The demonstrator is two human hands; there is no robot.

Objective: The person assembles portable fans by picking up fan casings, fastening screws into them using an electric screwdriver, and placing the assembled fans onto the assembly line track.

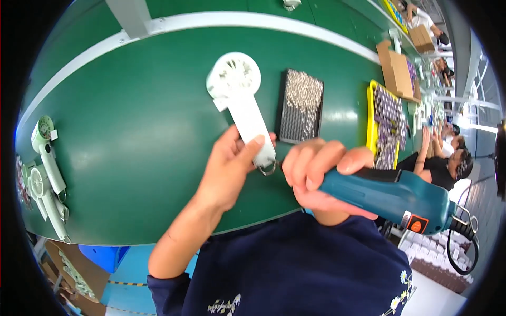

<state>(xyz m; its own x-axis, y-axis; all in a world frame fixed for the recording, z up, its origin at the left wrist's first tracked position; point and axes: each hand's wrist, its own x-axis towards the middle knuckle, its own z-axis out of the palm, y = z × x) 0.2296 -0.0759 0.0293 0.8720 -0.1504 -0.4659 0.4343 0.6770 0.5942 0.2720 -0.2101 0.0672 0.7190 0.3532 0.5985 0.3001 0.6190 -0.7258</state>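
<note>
My left hand (229, 166) is closed around the lower handle of a white handheld fan (247, 118), thumb on its front. The fan's round, slatted head points away from me, and a small metal ring hangs at the handle's end. In my right hand (324, 168) is a teal electric screwdriver (387, 197), gripped around its body, with a cable at its rear. Its tip is hidden behind my fingers, close to the fan's ring end. Just beyond, a black tray (300, 126) holds many small metal screws in rows.
Several pale green handheld fans (47, 179) lie at the table's left edge. On the right stand a yellow tray (370, 121) of dark cylindrical parts and an open cardboard box (395, 71). A white rail (226, 20) crosses the far side. Other people sit farther right.
</note>
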